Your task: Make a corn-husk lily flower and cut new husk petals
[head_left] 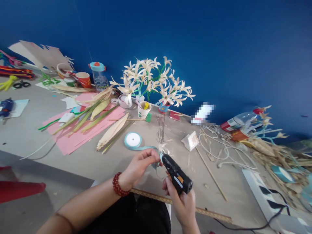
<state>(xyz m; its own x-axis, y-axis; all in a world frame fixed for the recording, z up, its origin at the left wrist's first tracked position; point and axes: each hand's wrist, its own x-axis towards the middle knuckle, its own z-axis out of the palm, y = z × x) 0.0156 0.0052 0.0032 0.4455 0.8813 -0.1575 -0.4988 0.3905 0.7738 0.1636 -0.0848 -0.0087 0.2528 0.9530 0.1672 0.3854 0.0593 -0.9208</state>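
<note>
My right hand [181,201] is wrapped round a black hot glue gun [176,174], whose nozzle points up and left at a small pale husk flower [162,149]. My left hand [138,167], with a red bead bracelet on its wrist, pinches that flower's stem together with the loose end of a light blue ribbon. The ribbon runs back to its roll [133,140] lying flat on the grey table [80,162]. Thin dry stalks stand up just behind the flower.
A bunch of cream husk flowers [151,81] stands in cups at the back. Corn husks lie on pink paper [80,130] to the left, beside cups and a jar. To the right are a white cord [224,149], a wooden stick, a plastic bottle and dried husk scraps.
</note>
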